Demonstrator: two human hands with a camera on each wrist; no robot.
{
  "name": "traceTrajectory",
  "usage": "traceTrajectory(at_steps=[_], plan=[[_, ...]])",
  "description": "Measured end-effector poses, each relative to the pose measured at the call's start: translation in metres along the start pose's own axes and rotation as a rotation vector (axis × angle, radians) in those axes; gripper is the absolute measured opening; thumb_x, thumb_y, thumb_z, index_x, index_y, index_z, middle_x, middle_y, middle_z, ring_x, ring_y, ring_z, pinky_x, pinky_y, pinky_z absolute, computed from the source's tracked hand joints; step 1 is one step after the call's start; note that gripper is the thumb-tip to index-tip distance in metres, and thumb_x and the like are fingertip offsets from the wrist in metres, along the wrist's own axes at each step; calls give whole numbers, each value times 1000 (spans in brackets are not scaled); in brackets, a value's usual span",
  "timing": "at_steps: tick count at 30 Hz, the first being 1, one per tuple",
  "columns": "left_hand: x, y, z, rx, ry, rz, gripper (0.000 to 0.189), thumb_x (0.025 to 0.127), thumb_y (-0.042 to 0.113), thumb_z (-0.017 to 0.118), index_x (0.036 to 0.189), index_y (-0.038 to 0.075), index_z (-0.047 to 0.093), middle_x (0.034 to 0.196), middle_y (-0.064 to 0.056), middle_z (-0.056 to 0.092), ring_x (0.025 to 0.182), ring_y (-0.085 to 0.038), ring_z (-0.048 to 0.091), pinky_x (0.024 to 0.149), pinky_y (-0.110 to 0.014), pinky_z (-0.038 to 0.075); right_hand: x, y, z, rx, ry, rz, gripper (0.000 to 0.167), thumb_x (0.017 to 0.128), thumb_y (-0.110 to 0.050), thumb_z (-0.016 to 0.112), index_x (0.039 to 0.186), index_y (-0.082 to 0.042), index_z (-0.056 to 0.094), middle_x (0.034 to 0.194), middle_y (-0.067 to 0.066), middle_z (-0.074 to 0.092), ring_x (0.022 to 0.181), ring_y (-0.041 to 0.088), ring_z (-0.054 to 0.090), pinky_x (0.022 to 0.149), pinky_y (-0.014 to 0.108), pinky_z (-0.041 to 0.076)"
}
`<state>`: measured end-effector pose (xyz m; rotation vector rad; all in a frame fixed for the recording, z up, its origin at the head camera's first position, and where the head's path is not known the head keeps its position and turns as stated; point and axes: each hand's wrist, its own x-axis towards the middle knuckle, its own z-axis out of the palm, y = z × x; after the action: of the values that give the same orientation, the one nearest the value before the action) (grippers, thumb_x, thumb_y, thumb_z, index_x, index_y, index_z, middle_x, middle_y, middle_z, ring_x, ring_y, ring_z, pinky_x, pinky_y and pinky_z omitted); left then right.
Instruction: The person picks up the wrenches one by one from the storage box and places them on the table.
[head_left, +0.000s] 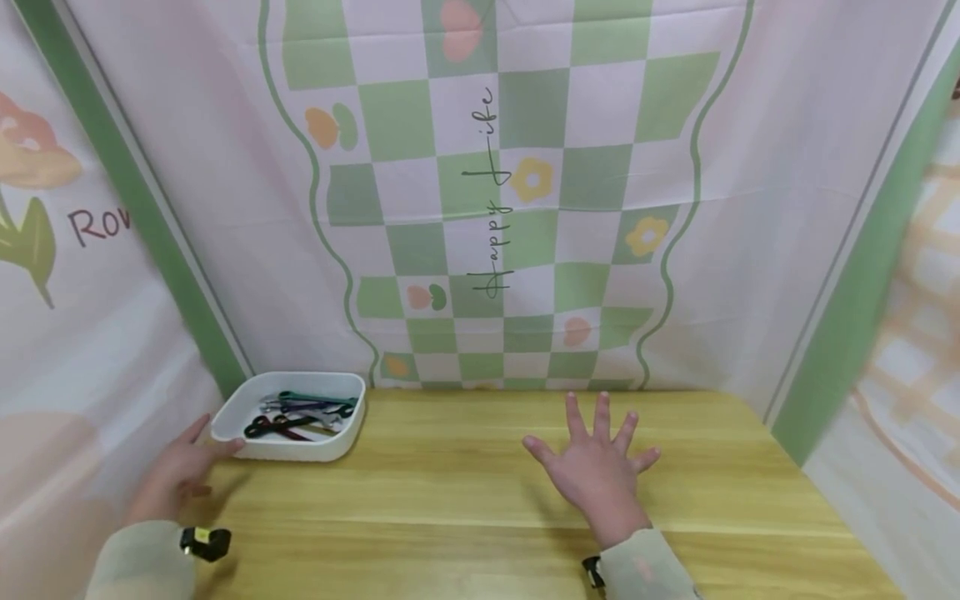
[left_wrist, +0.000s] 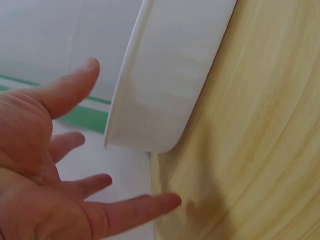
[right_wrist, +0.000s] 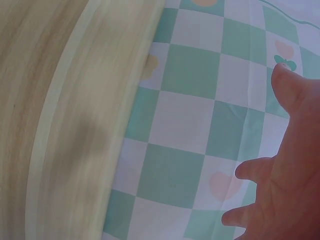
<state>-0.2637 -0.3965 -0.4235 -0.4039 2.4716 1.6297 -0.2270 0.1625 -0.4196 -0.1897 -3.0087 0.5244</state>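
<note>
A white plastic tray [head_left: 315, 450] stands at the back left of the wooden table, with several small wrenches [head_left: 300, 412] in dark, green, purple and red tones lying jumbled inside. My left hand [head_left: 183, 467] is beside the tray's near left corner, fingers spread. In the left wrist view, a gap shows between the left hand [left_wrist: 55, 165] and the tray's side wall [left_wrist: 160, 85]. Over the right half of the table, my right hand [head_left: 596, 467] is spread wide with nothing in it. The right wrist view shows the right hand [right_wrist: 285, 180] with fingers apart.
The wooden table [head_left: 420, 500] ends at a back curtain [head_left: 540, 250] with green and white checks. Fabric walls [head_left: 52, 350] close in on the left and right. A dark band [head_left: 206, 543] sits on the left wrist over a pale sleeve [head_left: 142, 567].
</note>
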Motion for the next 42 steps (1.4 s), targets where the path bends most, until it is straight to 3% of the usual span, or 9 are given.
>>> traceTrajectory(at_steps=[8,15,18,20,22,24,26,28,42], plan=[[9,-11,-3,-214,-55,19,101,100,27,62,151,23,-24,150,-22,-39,135,-64,-4,100,-63,39,-1,1,2,0,-7,4,112,76,-94,21,161,-22,6,160,23,-17,131,57,-30,81,82,-24],[15,-18,-6,-329,-62,31,99,101,23,60,151,26,-25,152,-17,-40,139,-59,-3,99,-51,46,-1,1,2,-4,6,-3,112,77,-93,21,161,-21,9,161,24,-13,132,58,-28,81,83,-21],[18,-19,-7,-380,-65,40,99,101,19,60,151,25,-25,153,-16,-39,141,-55,2,98,-49,47,-1,1,2,-4,9,-3,112,77,-93,20,161,-21,9,161,24,-13,132,58,-27,82,83,-21],[20,-20,-6,-404,-61,42,102,99,17,63,152,25,-24,155,-16,-35,139,-49,23,97,-48,48,-1,1,2,-1,9,-3,112,77,-93,20,161,-20,10,161,23,-13,132,59,-26,82,83,-21],[22,-21,-6,-433,-58,45,102,99,15,64,152,25,-23,156,-15,-32,123,-35,48,95,-48,50,-1,1,3,2,2,-2,112,77,-93,19,161,-20,10,161,23,-14,132,59,-27,82,83,-21],[25,-22,-6,-454,-57,50,101,99,13,62,153,26,-22,158,-15,-28,102,-18,59,93,-47,51,-2,0,3,3,1,-3,112,77,-93,19,161,-20,10,161,23,-13,132,59,-26,82,83,-21],[28,-23,-6,-487,-62,56,98,100,10,60,153,26,-20,159,-14,-25,87,-6,60,91,-46,53,-2,0,3,5,-1,-3,112,77,-93,19,161,-20,10,161,23,-13,132,59,-26,83,84,-20],[31,-23,-5,-515,-79,65,94,101,6,55,153,26,-21,159,-13,-25,84,-5,61,91,-46,53,-2,0,2,5,2,-3,112,77,-93,19,161,-20,11,161,24,-12,133,59,-25,84,84,-18],[35,-17,-1,-578,-88,22,91,101,-4,50,153,22,-20,160,-19,-19,81,-12,66,86,-39,56,-1,1,3,10,-17,1,114,76,-94,20,161,-19,12,161,25,-11,132,60,-26,83,86,-16]])
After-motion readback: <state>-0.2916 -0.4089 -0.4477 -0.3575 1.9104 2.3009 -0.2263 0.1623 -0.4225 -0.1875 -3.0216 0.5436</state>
